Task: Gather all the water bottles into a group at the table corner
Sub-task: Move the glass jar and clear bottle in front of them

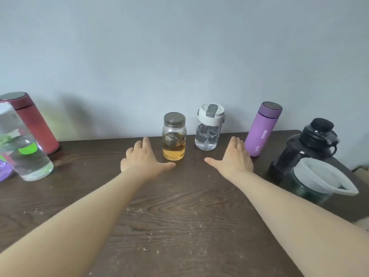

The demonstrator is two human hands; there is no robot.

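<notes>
Along the back of the dark wooden table (179, 216) stand a glass jar with amber liquid (174, 136), a clear bottle with a white lid (208, 127) and a purple flask (262, 128). At the right are a large black jug (305, 145) and a dark green bottle with a white lid (317, 181). At the left stand a red flask (32, 121) and a clear bottle with a green label (26, 152). My left hand (142, 158) lies flat and open just left of the jar. My right hand (233, 157) lies open between the clear bottle and the purple flask.
A grey wall (179, 56) rises right behind the table's back edge. The table's back right corner (297, 131) lies behind the black jug. A purple item (4, 170) shows at the far left edge. Light scuff marks cover the wood in the middle.
</notes>
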